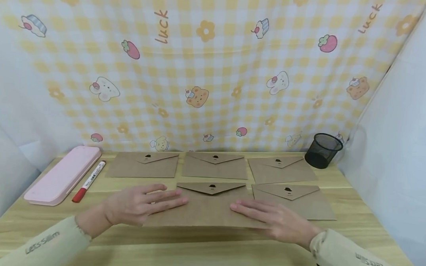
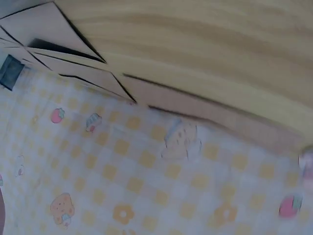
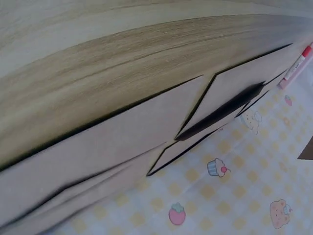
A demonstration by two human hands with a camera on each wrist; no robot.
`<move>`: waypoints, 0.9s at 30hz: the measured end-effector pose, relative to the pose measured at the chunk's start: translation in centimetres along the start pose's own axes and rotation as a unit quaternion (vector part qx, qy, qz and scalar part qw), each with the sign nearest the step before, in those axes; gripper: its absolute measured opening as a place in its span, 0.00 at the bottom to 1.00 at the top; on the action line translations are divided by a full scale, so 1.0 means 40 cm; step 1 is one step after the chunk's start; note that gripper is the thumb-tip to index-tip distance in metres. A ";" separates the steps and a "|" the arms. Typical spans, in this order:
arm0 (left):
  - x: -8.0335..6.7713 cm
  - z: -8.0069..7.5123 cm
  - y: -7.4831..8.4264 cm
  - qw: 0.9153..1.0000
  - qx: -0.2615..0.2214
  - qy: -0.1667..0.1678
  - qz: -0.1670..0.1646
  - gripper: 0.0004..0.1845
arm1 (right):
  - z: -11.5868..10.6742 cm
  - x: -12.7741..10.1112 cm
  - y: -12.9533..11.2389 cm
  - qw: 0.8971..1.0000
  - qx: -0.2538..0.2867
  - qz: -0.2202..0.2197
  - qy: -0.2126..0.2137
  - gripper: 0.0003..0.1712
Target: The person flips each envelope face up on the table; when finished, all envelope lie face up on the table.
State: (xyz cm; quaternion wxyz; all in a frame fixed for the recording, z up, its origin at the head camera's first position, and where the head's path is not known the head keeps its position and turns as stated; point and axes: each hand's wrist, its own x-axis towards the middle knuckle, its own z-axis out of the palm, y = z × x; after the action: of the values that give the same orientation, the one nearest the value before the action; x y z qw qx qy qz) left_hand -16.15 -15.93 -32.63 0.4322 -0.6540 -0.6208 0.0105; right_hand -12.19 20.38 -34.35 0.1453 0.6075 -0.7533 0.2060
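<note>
A brown paper envelope [image 1: 202, 210] with a pointed flap and a small black hat mark lies in the front row, middle place, in the head view. Its near edge looks raised, with a shadow on the table below it. My left hand [image 1: 142, 204] holds its left side and my right hand [image 1: 271, 219] holds its right side, fingers stretched over the top; both thumbs are hidden. Just right of it lies a second envelope [image 1: 315, 205], partly behind the right hand. Behind them, three more envelopes, the left [image 1: 141, 170], middle [image 1: 215, 172] and right one [image 1: 286, 175], form a row.
On the left lie a pink case [image 1: 62, 176] and a white marker with a red cap [image 1: 89, 181]. A black mesh pen cup [image 1: 323, 151] stands at the back right. A yellow checked cloth [image 1: 215, 77] hangs along the table's [image 1: 207, 255] back edge.
</note>
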 end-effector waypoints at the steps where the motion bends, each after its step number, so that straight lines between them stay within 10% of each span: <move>1: 0.006 -0.004 0.012 0.997 -0.051 -0.012 -0.053 0.21 | 0.001 0.003 -0.003 0.998 0.042 0.041 0.007 0.27; 2: 0.013 -0.009 0.025 0.984 -0.127 -0.038 -0.119 0.19 | 0.001 0.005 -0.008 0.989 0.105 0.103 0.017 0.29; 3: 0.021 -0.014 0.037 0.953 -0.218 -0.061 -0.199 0.18 | 0.001 0.006 -0.013 0.970 0.173 0.169 0.032 0.30; 4: 0.028 -0.019 0.050 0.904 -0.307 -0.074 -0.288 0.17 | 0.000 0.008 -0.017 0.940 0.241 0.238 0.051 0.31; 6: 0.041 -0.030 0.070 0.769 -0.443 -0.077 -0.454 0.17 | -0.003 0.015 -0.020 0.900 0.287 0.320 0.072 0.27; 8: 0.048 -0.041 0.078 0.662 -0.504 -0.099 -0.547 0.18 | -0.009 0.015 -0.023 0.841 0.362 0.397 0.064 0.26; 11: 0.047 -0.046 0.077 0.601 -0.538 -0.116 -0.580 0.18 | -0.016 0.016 -0.025 0.799 0.400 0.448 0.035 0.26; 20: -0.001 -0.048 0.076 0.578 -0.561 -0.114 -0.582 0.20 | -0.003 0.043 -0.018 0.778 0.412 0.474 0.014 0.26; 27: -0.111 -0.063 0.061 0.632 -0.471 -0.109 -0.606 0.17 | 0.095 0.148 0.034 0.809 0.399 0.429 0.033 0.26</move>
State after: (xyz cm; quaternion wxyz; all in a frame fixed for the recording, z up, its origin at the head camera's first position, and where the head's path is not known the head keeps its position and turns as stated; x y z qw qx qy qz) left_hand -13.83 -20.61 -34.79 -0.0966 -0.2395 -0.8407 -0.4760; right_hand -14.71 13.71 -35.07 -0.1887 0.2196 -0.7836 0.5497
